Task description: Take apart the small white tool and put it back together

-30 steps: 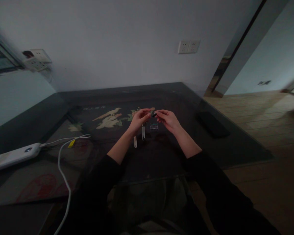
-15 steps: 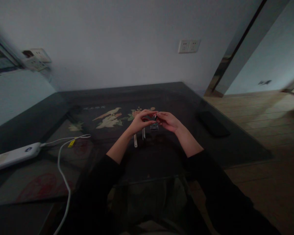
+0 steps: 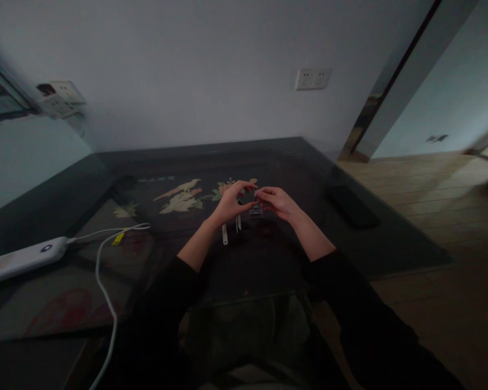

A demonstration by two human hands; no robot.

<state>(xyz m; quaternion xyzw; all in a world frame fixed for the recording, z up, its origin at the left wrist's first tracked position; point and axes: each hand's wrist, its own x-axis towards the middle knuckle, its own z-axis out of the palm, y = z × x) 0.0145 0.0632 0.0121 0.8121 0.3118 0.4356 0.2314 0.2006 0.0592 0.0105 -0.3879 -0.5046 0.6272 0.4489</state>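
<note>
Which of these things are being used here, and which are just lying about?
In the work:
- small piece, held by the right hand; left hand close by
- probably small case, pale strip, shiny narrow item, near the hands

Seemingly lying about:
- white device
- white cable
- dark flat object

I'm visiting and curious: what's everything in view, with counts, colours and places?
Glossy-topped table: 1, dark, centre
Bird-and-flower picture: 1, multicoloured, tabletop
Rounded oblong device: 1, white, table's left
Long thin cable: 1, white, looping nearby
Flat tag: 1, yellow, by cable
Flat rectangular slab: 1, black, table's right
Narrow flat strip: 1, pale, mid-table
Slim metallic-looking tool: 1, silvery, right of strip
Small boxy case: 1, greyish, right of tool
Tiny piece: 1, dark, held above case
Back wall: 1, pale, beyond table
Sockets: 2, white, back wall; more, left corner
Floor: 1, brownish, right
Sleeves: 2, black, forearms
Left hand: 1, bare, near piece
Right hand: 1, bare, pinching piece
</note>
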